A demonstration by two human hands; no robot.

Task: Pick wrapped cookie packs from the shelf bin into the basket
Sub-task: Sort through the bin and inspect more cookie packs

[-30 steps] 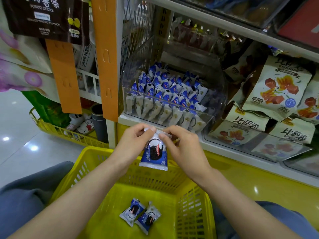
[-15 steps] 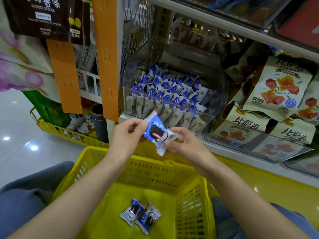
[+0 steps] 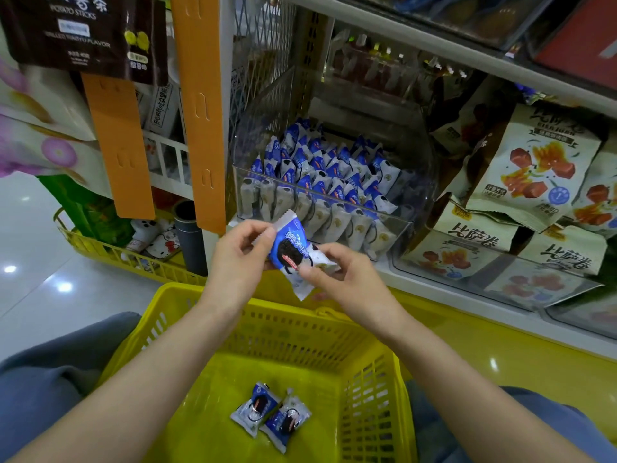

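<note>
Pack point(image 3: 293, 253): light, crinkly, slippery; best pinched at crimped ends.
Hands: left point(image 3: 238, 259) and right point(image 3: 347, 279) fingertips pinched on it.

Above the far rim of the yellow basket point(image 3: 277, 325), the left grip point(image 3: 233, 262) and right grip point(image 3: 347, 279) both pinch one tilted cookie pack point(image 3: 288, 252). Two more packs point(image 3: 257, 407) lie touching on the basket's floor. Beyond the basket, the clear shelf bin point(image 3: 420, 188) holds rows of packs.

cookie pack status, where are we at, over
One cookie pack pinched by left hand and right hand, over the basket far rim. Inside it, two packs on the floor. Nothing in the way.
</note>
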